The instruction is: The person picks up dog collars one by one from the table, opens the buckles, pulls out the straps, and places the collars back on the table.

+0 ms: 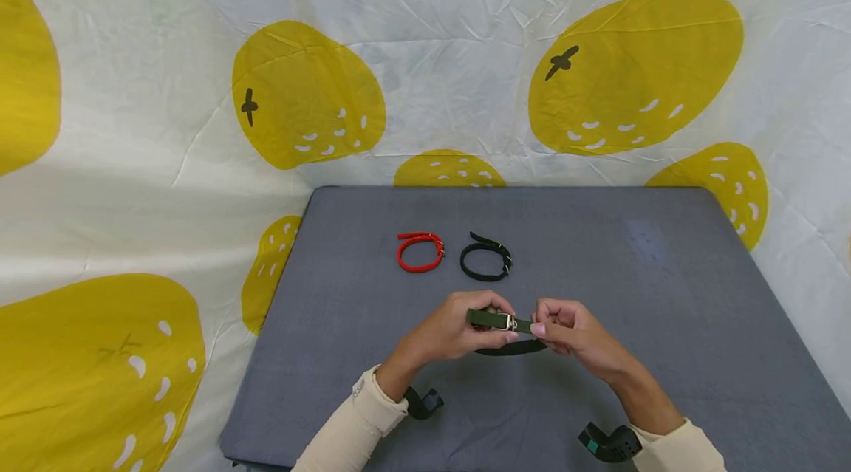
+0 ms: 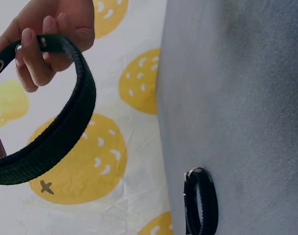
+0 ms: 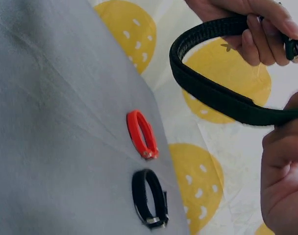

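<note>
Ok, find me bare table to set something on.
The grey table is bare from the looped black strap to right edge, and from the looped red strap to left edge. Crowded: centre, where left hand and right hand hold the green buckled strap.

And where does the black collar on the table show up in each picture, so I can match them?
Head: the black collar lies slightly right of and below the centre, to the right of the red collar.
Left wrist: black collar at the bottom edge, right of centre.
Right wrist: black collar in the lower middle, below the red one.
Shared landmark: the held green collar, visible in all three.
</note>
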`<state>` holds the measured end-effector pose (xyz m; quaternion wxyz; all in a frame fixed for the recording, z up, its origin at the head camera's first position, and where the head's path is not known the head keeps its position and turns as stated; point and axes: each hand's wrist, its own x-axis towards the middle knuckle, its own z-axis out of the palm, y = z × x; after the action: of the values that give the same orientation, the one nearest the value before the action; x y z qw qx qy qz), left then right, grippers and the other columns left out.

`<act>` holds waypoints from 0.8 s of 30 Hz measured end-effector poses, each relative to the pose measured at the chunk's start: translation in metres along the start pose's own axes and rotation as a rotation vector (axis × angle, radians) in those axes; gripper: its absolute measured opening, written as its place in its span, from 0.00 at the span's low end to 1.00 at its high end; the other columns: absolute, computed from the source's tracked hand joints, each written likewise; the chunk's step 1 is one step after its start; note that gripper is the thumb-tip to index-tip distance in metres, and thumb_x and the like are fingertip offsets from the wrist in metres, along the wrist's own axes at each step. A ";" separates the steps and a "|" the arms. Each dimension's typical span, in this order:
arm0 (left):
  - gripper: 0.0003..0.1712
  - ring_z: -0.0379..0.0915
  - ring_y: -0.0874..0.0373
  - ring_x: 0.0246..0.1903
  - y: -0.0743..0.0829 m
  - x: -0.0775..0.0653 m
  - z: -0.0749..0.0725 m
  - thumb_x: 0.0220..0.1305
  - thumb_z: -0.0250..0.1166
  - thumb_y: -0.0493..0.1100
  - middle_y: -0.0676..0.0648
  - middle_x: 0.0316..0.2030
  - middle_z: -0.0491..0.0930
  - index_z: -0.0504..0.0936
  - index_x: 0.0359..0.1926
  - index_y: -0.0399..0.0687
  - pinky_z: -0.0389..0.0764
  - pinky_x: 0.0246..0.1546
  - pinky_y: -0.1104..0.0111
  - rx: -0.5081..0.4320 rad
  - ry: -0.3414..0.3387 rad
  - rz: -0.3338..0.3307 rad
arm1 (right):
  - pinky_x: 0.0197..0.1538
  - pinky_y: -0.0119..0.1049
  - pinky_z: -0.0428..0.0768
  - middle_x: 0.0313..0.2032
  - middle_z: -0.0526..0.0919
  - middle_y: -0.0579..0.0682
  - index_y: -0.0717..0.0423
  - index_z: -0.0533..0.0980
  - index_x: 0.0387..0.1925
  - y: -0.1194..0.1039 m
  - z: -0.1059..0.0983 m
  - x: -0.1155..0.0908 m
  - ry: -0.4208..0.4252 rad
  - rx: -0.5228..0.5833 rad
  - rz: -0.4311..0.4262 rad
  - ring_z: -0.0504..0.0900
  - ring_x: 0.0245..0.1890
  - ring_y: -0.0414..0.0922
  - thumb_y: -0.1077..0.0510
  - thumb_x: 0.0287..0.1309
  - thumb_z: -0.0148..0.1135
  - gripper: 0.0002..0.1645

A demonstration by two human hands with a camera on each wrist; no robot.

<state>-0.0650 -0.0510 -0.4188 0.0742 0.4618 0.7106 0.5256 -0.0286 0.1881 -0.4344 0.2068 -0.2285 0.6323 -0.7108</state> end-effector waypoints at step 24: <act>0.09 0.68 0.74 0.26 -0.005 0.003 0.000 0.59 0.67 0.41 0.56 0.34 0.79 0.79 0.41 0.48 0.73 0.29 0.83 0.152 -0.072 0.010 | 0.15 0.37 0.63 0.17 0.67 0.52 0.64 0.72 0.29 -0.001 0.007 0.007 0.033 -0.160 0.069 0.59 0.12 0.43 0.63 0.66 0.52 0.09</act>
<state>-0.0692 -0.0487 -0.4216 0.0616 0.4883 0.7430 0.4536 -0.0305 0.1783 -0.4324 0.2017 -0.2109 0.6980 -0.6540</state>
